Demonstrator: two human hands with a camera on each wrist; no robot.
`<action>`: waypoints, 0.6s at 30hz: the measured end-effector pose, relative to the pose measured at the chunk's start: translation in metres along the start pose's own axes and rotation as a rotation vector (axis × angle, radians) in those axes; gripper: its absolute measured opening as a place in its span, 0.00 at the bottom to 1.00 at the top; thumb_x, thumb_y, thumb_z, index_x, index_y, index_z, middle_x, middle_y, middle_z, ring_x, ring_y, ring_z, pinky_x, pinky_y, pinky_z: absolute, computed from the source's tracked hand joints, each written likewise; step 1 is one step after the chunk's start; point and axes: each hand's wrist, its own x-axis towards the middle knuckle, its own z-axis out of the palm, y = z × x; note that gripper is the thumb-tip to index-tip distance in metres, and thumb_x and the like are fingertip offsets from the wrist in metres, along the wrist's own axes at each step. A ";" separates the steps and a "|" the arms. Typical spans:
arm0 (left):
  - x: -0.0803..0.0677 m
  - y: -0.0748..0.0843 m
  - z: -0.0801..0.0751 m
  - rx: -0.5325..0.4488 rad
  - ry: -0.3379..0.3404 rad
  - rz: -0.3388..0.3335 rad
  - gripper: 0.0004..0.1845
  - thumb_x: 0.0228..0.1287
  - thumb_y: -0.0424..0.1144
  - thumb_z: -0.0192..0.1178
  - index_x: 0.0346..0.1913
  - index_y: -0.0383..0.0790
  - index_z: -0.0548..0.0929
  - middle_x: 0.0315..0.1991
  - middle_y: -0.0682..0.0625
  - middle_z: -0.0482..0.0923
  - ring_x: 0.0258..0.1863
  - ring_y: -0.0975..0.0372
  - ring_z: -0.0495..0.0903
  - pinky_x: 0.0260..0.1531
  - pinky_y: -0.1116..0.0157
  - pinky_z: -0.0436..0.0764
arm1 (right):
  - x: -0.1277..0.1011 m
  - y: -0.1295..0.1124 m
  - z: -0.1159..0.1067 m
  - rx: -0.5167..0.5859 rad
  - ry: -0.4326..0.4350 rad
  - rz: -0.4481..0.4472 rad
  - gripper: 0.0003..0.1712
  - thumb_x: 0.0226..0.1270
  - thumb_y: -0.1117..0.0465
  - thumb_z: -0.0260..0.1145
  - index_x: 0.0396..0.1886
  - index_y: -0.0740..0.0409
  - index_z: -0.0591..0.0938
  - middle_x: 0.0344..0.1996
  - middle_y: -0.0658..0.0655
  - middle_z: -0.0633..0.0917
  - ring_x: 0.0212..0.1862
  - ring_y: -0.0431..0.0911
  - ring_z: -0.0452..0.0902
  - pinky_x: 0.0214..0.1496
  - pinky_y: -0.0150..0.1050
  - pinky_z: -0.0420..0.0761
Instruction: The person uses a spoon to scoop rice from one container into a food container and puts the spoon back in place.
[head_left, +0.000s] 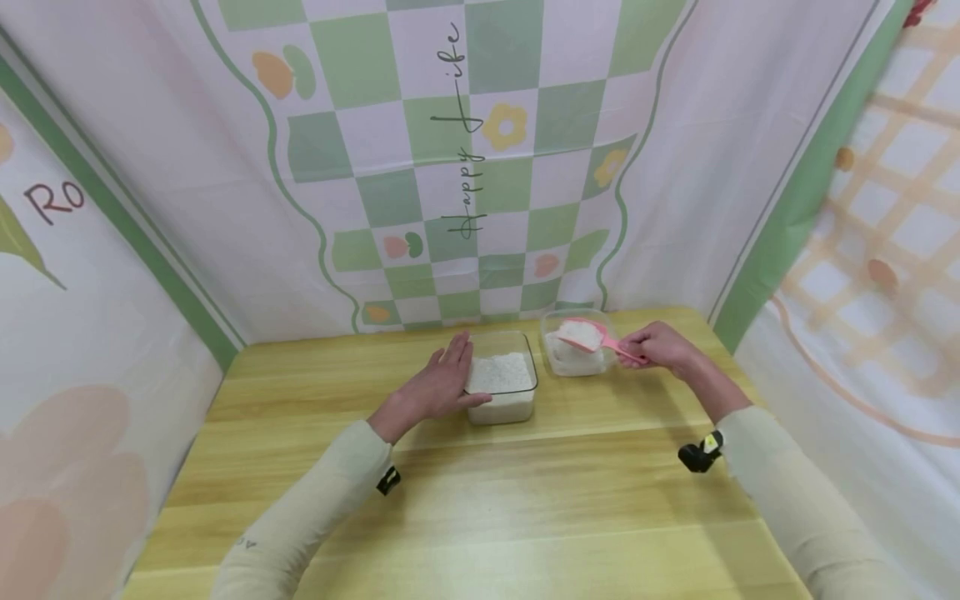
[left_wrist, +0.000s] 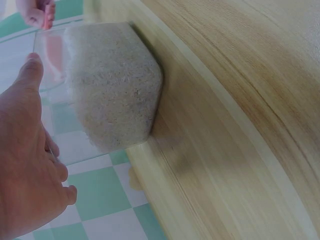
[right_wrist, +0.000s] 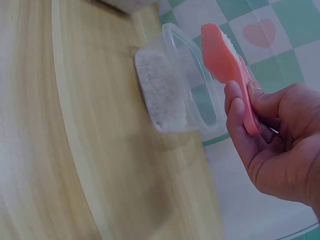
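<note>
Pinched in the right hand's point(head_left: 660, 344) grip: the handle of a pink scoop point(head_left: 592, 335), fingers and thumb curled round it, bowl heaped with white grains and held just over a small clear tub point(head_left: 573, 358) at about 1 o'clock on the wooden worktop point(head_left: 480, 500). Seen from the right wrist, scoop point(right_wrist: 227, 65) hovering above the tub's open rim point(right_wrist: 192, 82), a layer of white grains lying in the tub's bottom, thumb and fingers point(right_wrist: 240, 120) wrapped around the handle. Left hand point(head_left: 442, 385) open, fingers straight and laid flat against the near-left wall of a larger clear rectangular container point(head_left: 502, 385), at 12 o'clock and just left of the tub, partly filled with the same white grains. From the left wrist, container point(left_wrist: 112, 85) standing on the worktop, fingertip near its upper rim. Checked green-and-white cloth backdrop point(head_left: 465, 150) behind, lettered "Happy Life". Cream sleeves point(head_left: 315, 508) on both arms.
</note>
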 end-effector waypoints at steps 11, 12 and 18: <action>0.000 -0.001 0.001 0.014 0.007 0.002 0.55 0.70 0.71 0.42 0.78 0.27 0.42 0.81 0.35 0.34 0.81 0.51 0.36 0.77 0.49 0.53 | 0.008 -0.007 -0.005 -0.134 0.043 0.014 0.20 0.73 0.73 0.53 0.56 0.88 0.73 0.25 0.54 0.89 0.29 0.38 0.84 0.34 0.29 0.84; 0.000 -0.001 0.001 0.016 0.004 0.000 0.55 0.70 0.71 0.42 0.78 0.27 0.42 0.81 0.35 0.34 0.81 0.51 0.35 0.77 0.49 0.53 | 0.009 -0.007 -0.005 -0.138 0.045 0.018 0.20 0.73 0.73 0.53 0.56 0.88 0.73 0.25 0.54 0.89 0.28 0.38 0.84 0.33 0.29 0.84; 0.001 -0.001 0.001 0.025 -0.001 -0.001 0.55 0.70 0.71 0.41 0.78 0.27 0.41 0.81 0.36 0.33 0.81 0.51 0.35 0.78 0.49 0.52 | 0.013 -0.011 -0.004 -0.183 0.061 0.030 0.20 0.73 0.72 0.54 0.56 0.86 0.74 0.24 0.52 0.88 0.27 0.37 0.83 0.33 0.28 0.84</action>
